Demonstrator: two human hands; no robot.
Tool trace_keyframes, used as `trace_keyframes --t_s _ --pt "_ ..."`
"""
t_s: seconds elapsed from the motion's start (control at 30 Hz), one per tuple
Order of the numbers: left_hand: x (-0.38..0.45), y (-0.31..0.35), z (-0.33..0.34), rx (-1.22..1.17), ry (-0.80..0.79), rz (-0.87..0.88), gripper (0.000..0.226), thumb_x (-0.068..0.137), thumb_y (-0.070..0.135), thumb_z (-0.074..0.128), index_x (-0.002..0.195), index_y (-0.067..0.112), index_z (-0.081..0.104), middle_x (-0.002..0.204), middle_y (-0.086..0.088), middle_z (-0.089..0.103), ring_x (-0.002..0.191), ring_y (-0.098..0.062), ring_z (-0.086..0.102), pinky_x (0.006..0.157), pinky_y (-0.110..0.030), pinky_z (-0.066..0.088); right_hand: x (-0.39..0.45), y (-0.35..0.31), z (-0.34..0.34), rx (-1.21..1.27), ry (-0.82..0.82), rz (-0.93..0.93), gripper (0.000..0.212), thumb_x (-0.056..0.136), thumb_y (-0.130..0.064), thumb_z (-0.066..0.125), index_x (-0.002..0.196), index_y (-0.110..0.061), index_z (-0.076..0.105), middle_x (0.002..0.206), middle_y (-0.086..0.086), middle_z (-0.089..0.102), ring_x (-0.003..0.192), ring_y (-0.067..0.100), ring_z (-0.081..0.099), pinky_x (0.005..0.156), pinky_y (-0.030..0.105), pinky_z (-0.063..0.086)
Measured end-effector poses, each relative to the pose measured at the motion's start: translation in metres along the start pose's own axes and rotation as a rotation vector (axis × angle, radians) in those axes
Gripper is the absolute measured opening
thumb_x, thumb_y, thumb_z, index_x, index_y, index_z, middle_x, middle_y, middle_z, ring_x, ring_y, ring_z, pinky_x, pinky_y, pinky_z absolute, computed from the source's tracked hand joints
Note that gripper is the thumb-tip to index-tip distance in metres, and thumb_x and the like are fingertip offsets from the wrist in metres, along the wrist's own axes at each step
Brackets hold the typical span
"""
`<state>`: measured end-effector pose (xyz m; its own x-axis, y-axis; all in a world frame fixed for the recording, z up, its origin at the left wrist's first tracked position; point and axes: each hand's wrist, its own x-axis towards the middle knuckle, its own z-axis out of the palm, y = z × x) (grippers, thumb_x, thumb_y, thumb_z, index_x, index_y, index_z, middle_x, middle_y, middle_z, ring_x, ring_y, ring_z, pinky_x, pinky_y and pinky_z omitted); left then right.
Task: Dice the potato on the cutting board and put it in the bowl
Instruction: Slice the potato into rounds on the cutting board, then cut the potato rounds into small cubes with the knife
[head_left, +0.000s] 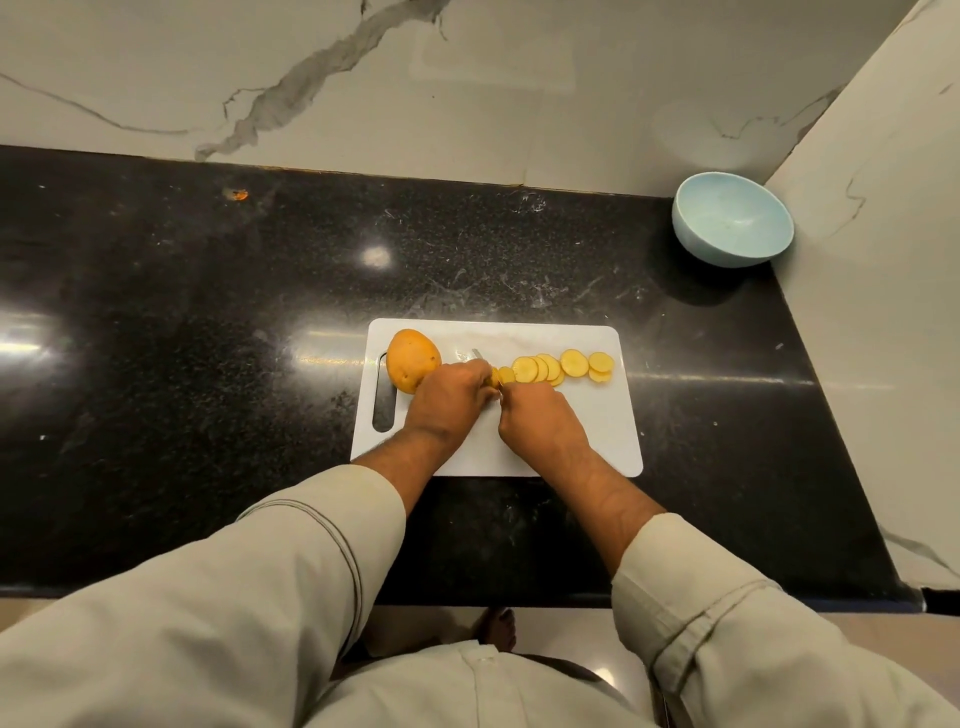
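- Black speckled stone bench (208, 322): runs left to right below a pale veined marble wall; a small orange speck lies near its far left edge.
- White rectangular plastic cutting board (597, 431): at the bench's near middle, slot handle at its left end.
- Whole yellow-brown potato (413, 359): at the board's far left corner, beside the handle slot, long axis running from the far edge toward the near edge.
- Left hand (449, 400): fingers curled down over a partly cut potato piece, mostly hidden.
- Knife (477, 354): only a grey tip shows past the left hand's fingers.
- Right hand (537, 421): fingers closed, apparently around the knife's handle, which is hidden.
- Round yellow potato slices (558, 366): an overlapping row along the board's far right part, running left to right.
- Pale blue round bowl (732, 226): at the bench's far right corner, well apart from the board, nothing visible inside.
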<state>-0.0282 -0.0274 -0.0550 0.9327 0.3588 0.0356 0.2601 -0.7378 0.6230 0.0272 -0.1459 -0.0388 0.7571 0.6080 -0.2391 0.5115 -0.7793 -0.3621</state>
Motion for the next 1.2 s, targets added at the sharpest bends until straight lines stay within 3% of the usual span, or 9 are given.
trace_keyframes --t_s 0.07,0.23,0.4,0.67,0.9,1.1,1.2 --pt "0.000 0.001 0.000 -0.004 -0.001 -0.001 0.013 0.090 0.011 0.063 0.097 0.000 0.066 0.092 -0.016 0.069 0.083 -0.030 0.062 0.074 -0.044 0.050 0.002 -0.001 0.000 0.010 -0.003 -0.008 0.020 0.094 -0.014 0.044 0.094 -0.007 0.062 0.091 0.014 0.065 0.077 0.029 0.058 0.060 0.030 0.033" --pt "0.001 -0.001 -0.002 0.011 -0.008 -0.006 0.014 0.089 0.014 0.064 0.094 0.002 0.065 0.090 -0.015 0.069 0.081 -0.029 0.062 0.071 -0.043 0.051 -0.001 0.003 -0.001 -0.012 -0.002 -0.010 0.018 0.094 -0.014 0.043 0.094 -0.010 0.061 0.091 0.011 0.064 0.066 0.020 0.045 0.059 0.029 0.033" --pt "0.002 0.001 -0.001 0.016 0.001 -0.045 0.016 0.089 0.020 0.066 0.094 0.005 0.066 0.091 -0.013 0.069 0.080 -0.027 0.061 0.071 -0.041 0.052 -0.015 0.015 0.000 -0.135 -0.035 -0.036 0.021 0.097 -0.019 0.040 0.103 -0.010 0.059 0.094 0.011 0.064 0.076 0.026 0.059 0.060 0.030 0.038" --pt "-0.001 0.002 0.001 -0.026 0.026 -0.073 0.019 0.088 0.017 0.068 0.097 0.001 0.066 0.096 -0.016 0.070 0.084 -0.030 0.063 0.075 -0.041 0.052 -0.035 0.032 0.001 -0.178 -0.128 -0.059 0.019 0.099 -0.024 0.040 0.108 -0.015 0.053 0.093 0.006 0.062 0.077 0.019 0.056 0.067 0.029 0.044" --pt "0.000 0.005 0.002 -0.045 0.040 -0.111 0.023 0.090 0.018 0.065 0.105 0.001 0.065 0.098 -0.016 0.069 0.087 -0.029 0.062 0.077 -0.041 0.052 -0.052 0.047 -0.004 -0.131 -0.076 -0.002 0.021 0.099 -0.025 0.040 0.097 -0.017 0.059 0.088 0.003 0.065 0.076 0.018 0.061 0.079 0.037 0.055" --pt "0.001 0.013 0.004 -0.049 0.051 -0.117 0.021 0.089 0.018 0.065 0.107 0.008 0.060 0.096 -0.013 0.068 0.084 -0.026 0.061 0.072 -0.038 0.052 -0.047 0.028 -0.004 -0.046 0.099 0.026 0.025 0.100 -0.025 0.039 0.090 -0.012 0.057 0.081 0.006 0.065 0.070 0.022 0.060 0.069 0.038 0.053" --pt "-0.003 0.016 0.005 -0.131 0.109 -0.109 0.038 0.089 0.011 0.062 0.126 0.016 0.055 0.106 -0.008 0.068 0.092 -0.024 0.063 0.078 -0.035 0.053 -0.041 0.019 -0.003 -0.009 0.157 0.036 0.026 0.100 -0.024 0.039 0.089 -0.010 0.058 0.079 0.006 0.065 0.065 0.021 0.057 0.062 0.033 0.048"
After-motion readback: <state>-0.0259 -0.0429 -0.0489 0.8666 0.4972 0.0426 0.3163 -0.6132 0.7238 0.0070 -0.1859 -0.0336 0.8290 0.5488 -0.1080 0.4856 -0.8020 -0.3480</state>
